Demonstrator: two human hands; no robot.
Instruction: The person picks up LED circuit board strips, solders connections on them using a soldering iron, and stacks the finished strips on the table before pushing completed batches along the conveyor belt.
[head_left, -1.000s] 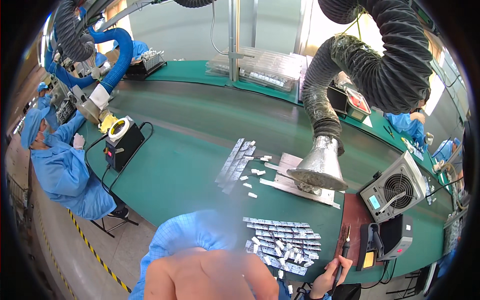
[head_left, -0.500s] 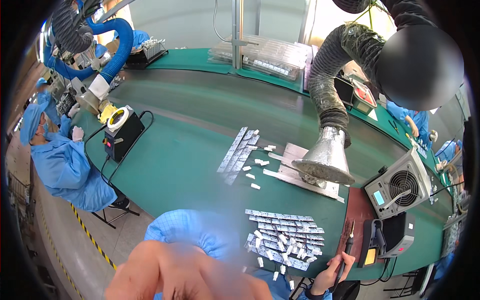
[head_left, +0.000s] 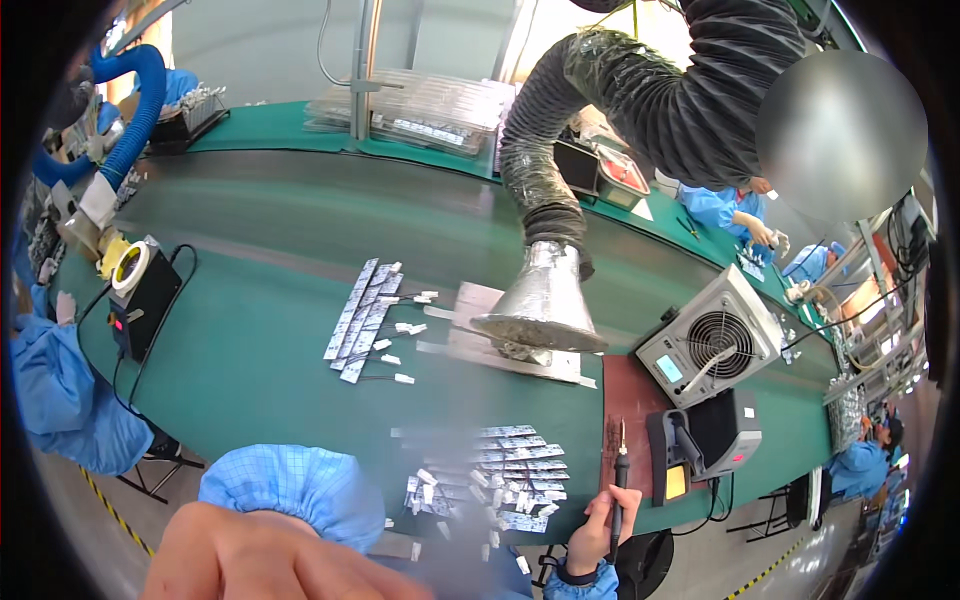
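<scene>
A: Left hand (head_left: 270, 560)?
B: Blurred at my lens; can't tell the fingers' opening or hold. White strips (head_left: 510, 465) lie on the desk (head_left: 260, 300), nearside of the silver funnel (head_left: 540, 300). I'd reach slowly, clear of the co-worker's soldering iron (head_left: 620, 490).

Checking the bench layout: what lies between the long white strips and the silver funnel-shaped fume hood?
Head view: a few small loose white pieces scattered on the green table mat, then a pale flat board.
</scene>
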